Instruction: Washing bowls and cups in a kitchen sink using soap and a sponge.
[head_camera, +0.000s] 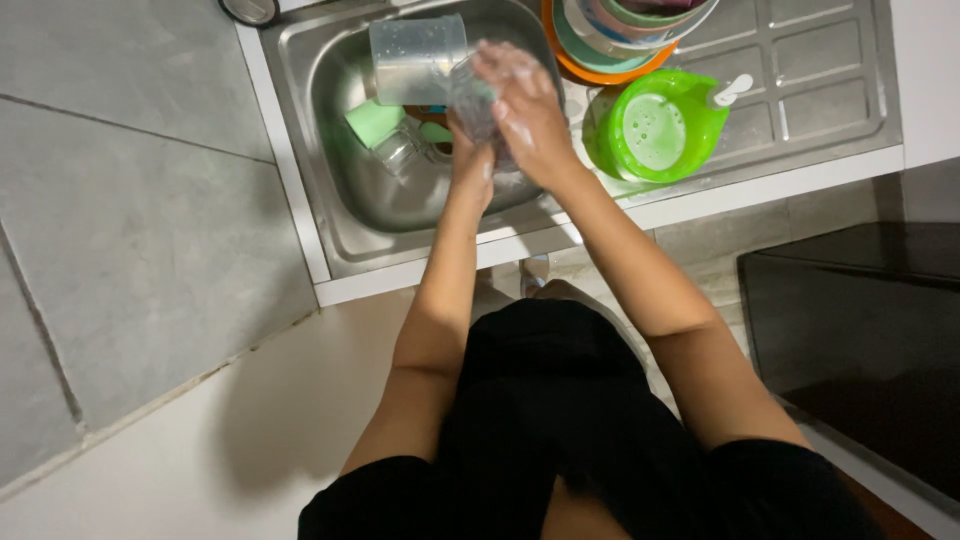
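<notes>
I stand over a steel sink (350, 215). Both my hands are soapy and wrapped around a small clear glass (472, 100) held above the basin. My left hand (470, 160) grips it from below. My right hand (525, 105) covers its top and side with foam on the fingers. Just behind the glass a clear plastic container (415, 58) stands in the sink. A pale green cup (374, 122) and another clear glass (403, 152) lie on the basin floor.
On the draining board to the right stands a bright green bowl (655, 125) holding soapy liquid, and behind it a stack of coloured bowls (620, 35). Grey floor tiles (130, 200) lie left of the sink. A dark surface (860, 340) is at the right.
</notes>
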